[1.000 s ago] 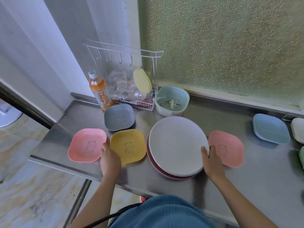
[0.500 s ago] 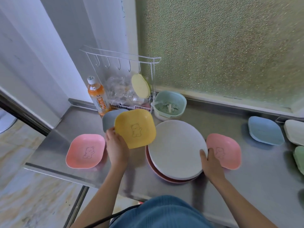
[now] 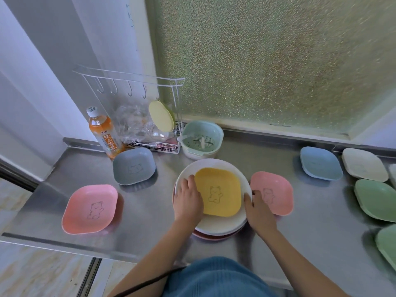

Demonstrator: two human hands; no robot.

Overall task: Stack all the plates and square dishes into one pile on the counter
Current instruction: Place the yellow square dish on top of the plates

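Plates [image 3: 222, 224] flanked by pink dish [image 3: 276, 192], grey dish [image 3: 134, 166].

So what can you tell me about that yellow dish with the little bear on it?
The yellow dish is a shallow square with rounded corners, matte like plastic, with a bear outline drawn in its middle. It lies face up on the white round plate that tops the pile. The left hand rests on its left edge; the right hand touches the plate's rim, not the dish.
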